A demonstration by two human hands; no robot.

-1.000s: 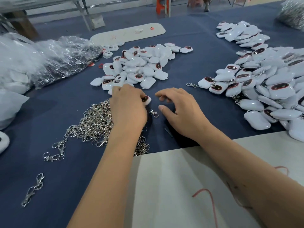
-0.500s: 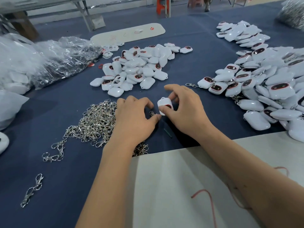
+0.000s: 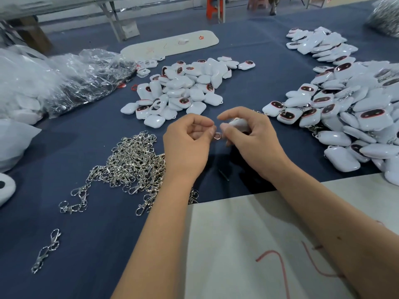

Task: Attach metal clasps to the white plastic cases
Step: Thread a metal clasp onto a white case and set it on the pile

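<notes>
A: Bags (image 3: 64, 83) of clear plastic sit heaped at the far left of the desk (image 3: 97, 244), which is covered in dark blue cloth. What lies nearer?

B: A lone clasp (image 3: 46, 251) lies by itself at the near left. Further in, a loose pile of metal clasps (image 3: 131, 162) spreads over the cloth, and the left forearm crosses its right edge.

A: And the left hand (image 3: 187, 145)?

B: It is raised just above the desk, fingers curled, thumb and forefinger pinching a clasp whose small ring (image 3: 217, 135) shows between the two hands.

A: What is behind it?

B: A pile of white cases (image 3: 183, 89) at mid-desk, some showing a dark oval with a red rim. Behind that lies a long pale board (image 3: 170, 44).

A: The right hand (image 3: 252, 141)?

B: Right next to the left one, fingers curled round a white plastic case (image 3: 237, 121); only a bit of the case shows above the thumb. The ring sits just at its thumb tip. Whether ring and case already touch, I cannot tell.

A: Below the hands?

B: A small dark stick (image 3: 223, 174) lies on the cloth, and a pale sheet (image 3: 248, 244) with red marks covers the near edge under the right forearm.

A: And the far right?

B: A large heap of cases (image 3: 349, 117), several with clasps showing among them, and a smaller heap (image 3: 319, 44) further back.
</notes>
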